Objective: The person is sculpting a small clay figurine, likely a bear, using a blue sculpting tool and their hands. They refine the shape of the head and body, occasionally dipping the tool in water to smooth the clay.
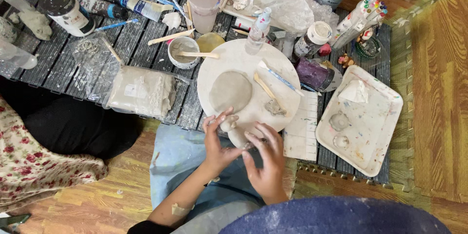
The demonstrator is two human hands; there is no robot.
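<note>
While both hands, left hand point(217, 141) & right hand point(265, 158), pinch a clay lump point(234, 129) at lower centre, flat clay disc point(230, 90) on round board point(243, 61) looks done; lump seems half-shaped.

One head camera looks steeply down — close over the round board point(248, 85).

Round board point(243, 61) — flat clay disc point(230, 91) on it; tray point(373, 131) to its right; bagged clay point(141, 91), probably, to its left.
</note>
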